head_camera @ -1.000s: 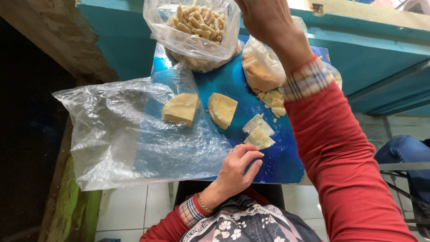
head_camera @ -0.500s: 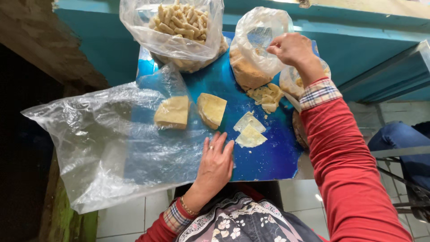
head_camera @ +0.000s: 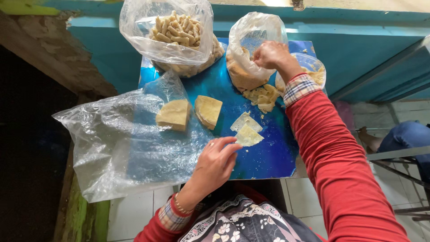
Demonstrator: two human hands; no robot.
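Note:
My left hand [head_camera: 215, 163] lies open on the blue board [head_camera: 268, 157], fingertips touching a thin pale triangular dough sheet [head_camera: 248, 136]; a second sheet [head_camera: 244, 120] lies just beyond it. My right hand [head_camera: 273, 56], in a red sleeve with a plaid cuff, is curled on the mouth of a clear plastic bag of brownish filling [head_camera: 244, 74]. Two stacks of folded yellowish dough [head_camera: 174, 114] [head_camera: 208, 110] sit mid-board. A small pile of pale shreds [head_camera: 262, 96] lies below the bag.
A clear bag of finished rolled sticks [head_camera: 174, 31] stands at the back left. A large crumpled plastic sheet [head_camera: 107, 148] hangs over the board's left edge. Another bagged container [head_camera: 313, 71] sits behind my right wrist. Someone's jeans-clad leg [head_camera: 410, 134] is at the right.
My right hand came down from high in the view to the filling bag's mouth. My left hand slid forward and now touches the triangular sheet.

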